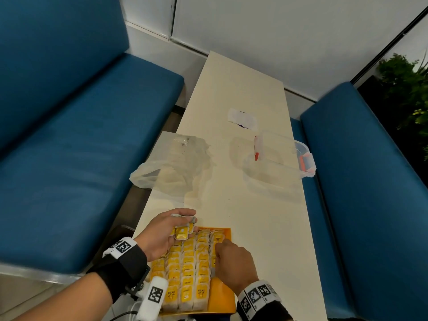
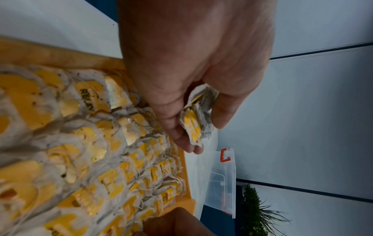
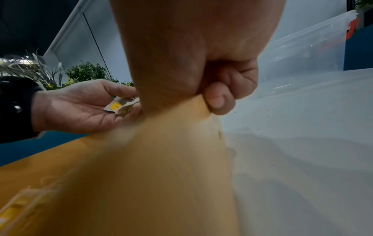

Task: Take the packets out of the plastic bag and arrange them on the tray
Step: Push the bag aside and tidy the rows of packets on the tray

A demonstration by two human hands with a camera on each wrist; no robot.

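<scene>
An orange tray (image 1: 222,295) lies at the near end of the cream table, its left part covered by rows of yellow-labelled packets (image 1: 187,269). My left hand (image 1: 183,225) hovers over the tray's far left corner and pinches a few packets (image 1: 181,234) between thumb and fingers; the left wrist view shows this small stack (image 2: 193,126) edge-on. My right hand (image 1: 220,247) rests at the far end of the rightmost row, fingers curled and thumb tucked (image 3: 218,99), with no packet visible in it. The clear plastic bag (image 1: 176,163) lies crumpled beyond the tray, on the left.
A clear lidded box with red latches (image 1: 280,158) stands at the table's right edge. A white wrapper (image 1: 242,118) lies farther back. Blue benches (image 1: 69,158) flank the table on both sides. Bare orange tray shows right of the rows.
</scene>
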